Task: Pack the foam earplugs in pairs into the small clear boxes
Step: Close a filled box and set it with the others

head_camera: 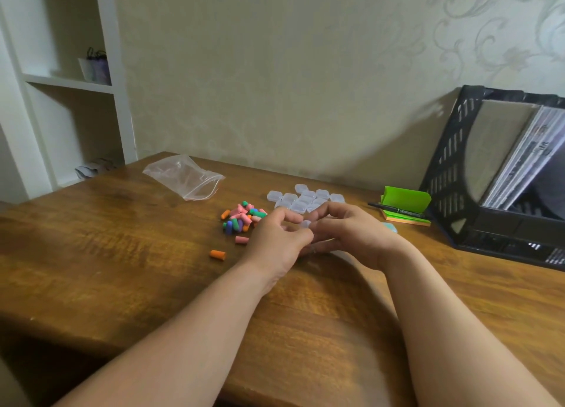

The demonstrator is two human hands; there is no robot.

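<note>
On the table (122, 254) the work looks barely begun, as far as I can judge: the bag (183, 174) lies flat and emptied at the far left, and the boxes (302, 199) sit in a tight cluster near the wall, all of them looking clear and unfilled, though they are too small to be sure. No packed box set apart can be made out. The left hand (276, 238) and right hand (351, 232) meet just in front of that cluster, fingers curled inward toward each other, and between their tips they pinch one box (305, 223), of which only a pale corner shows. Whether its lid is up, or whether any plug is already inside, I cannot tell, since the fingers cover most of it. The pile (243, 218) of earplugs, pink, green, blue and orange, lies just left of the left hand, nearly touching its knuckles, so nearly all the pairing is left to do. Two strays lie apart from the pile, nearer the person: a pink plug (241, 239) just beside the left hand, and an orange plug (218, 254) a little further out
</note>
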